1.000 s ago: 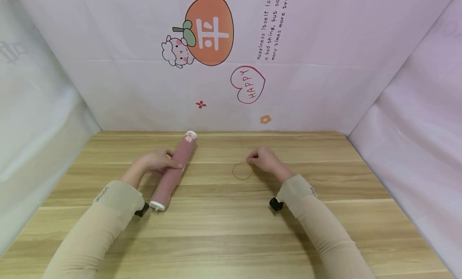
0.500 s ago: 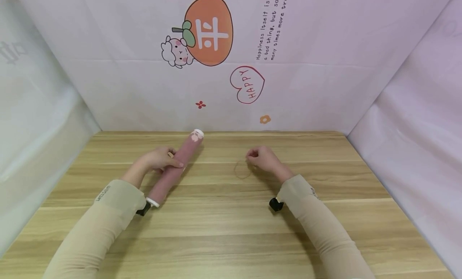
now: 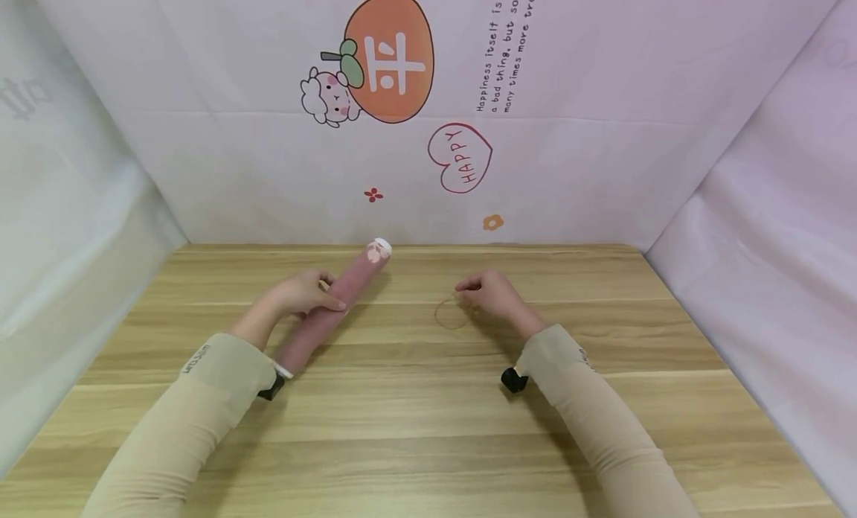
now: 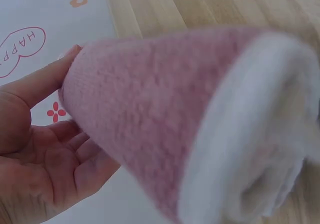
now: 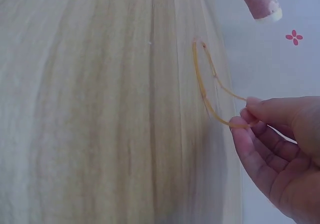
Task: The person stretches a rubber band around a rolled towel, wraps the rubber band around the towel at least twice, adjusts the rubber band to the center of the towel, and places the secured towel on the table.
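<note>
My left hand [image 3: 303,295] grips a rolled pink towel [image 3: 355,278] around its middle, thumb on top. The roll slants with its far end toward the back right; white trim edges both ends, and pale paw-like prints mark the far one. In the left wrist view, the near end of the towel [image 4: 150,99] shows its spiral layers, blurred. To the right, my right hand [image 3: 492,293] pinches a thin yellowish rubber band [image 3: 437,318] between thumb and fingertips. Seen from the right wrist, the rubber band [image 5: 199,79] hangs as a loose loop, apart from the towel.
Both hands are over a wood-grain table [image 3: 428,443]. A white printed cloth [image 3: 569,168] rises behind the table's back edge, with more white cloth at the left and right sides. A small black camera [image 3: 514,380] sits at the right wrist.
The left hand has turned the rolled towel clockwise, its far end swinging right and its near end shifting left. The right hand stays nearly still while the rubber band loop shifts slightly.
</note>
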Demonstrator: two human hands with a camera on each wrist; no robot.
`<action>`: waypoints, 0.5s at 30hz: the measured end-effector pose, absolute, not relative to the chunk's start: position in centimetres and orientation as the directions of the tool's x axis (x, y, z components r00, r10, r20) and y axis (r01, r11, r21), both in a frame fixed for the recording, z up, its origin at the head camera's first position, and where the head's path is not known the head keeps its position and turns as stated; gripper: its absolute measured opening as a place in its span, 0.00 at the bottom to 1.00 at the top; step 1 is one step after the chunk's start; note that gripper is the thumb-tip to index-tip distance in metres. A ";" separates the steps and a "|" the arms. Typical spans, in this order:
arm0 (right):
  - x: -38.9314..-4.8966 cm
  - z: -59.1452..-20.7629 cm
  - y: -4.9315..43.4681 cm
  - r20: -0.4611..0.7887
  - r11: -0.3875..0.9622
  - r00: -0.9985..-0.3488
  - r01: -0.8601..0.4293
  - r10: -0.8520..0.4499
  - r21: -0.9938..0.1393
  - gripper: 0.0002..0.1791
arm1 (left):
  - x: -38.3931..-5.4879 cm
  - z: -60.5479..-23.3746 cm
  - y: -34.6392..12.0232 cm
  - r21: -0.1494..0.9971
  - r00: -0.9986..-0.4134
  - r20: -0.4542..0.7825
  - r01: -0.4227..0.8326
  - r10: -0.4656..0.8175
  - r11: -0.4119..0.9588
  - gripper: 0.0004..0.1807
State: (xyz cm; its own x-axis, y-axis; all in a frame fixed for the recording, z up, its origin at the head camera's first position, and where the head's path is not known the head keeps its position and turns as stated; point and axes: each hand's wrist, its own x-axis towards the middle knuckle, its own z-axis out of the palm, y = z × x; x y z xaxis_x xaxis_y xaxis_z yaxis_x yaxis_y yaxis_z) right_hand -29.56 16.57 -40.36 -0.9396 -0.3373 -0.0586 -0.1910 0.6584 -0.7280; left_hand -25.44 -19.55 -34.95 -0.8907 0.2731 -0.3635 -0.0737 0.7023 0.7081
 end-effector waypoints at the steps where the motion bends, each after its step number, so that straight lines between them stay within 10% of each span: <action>1: -29.5 -40.3 16.6 -0.056 0.657 -0.940 -0.191 -0.336 -0.729 0.13 | -25.4 -34.9 -19.5 0.698 -0.893 -0.354 -0.056 0.276 0.714 0.36; 15: -29.2 -39.7 16.1 -0.022 0.641 -0.949 -0.194 -0.314 -0.742 0.11 | -25.0 -34.9 -18.3 0.603 -0.920 -0.247 0.102 0.306 0.791 0.33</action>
State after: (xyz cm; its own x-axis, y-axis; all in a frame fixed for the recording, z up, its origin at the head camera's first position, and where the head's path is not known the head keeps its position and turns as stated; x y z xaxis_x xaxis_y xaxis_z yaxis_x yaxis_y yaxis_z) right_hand -29.17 16.15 -39.70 -0.9493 -0.3137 -0.0221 -0.1945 0.6410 -0.7425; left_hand -25.04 -18.26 -34.90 -0.9195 0.3059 -0.2468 0.1015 0.7914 0.6028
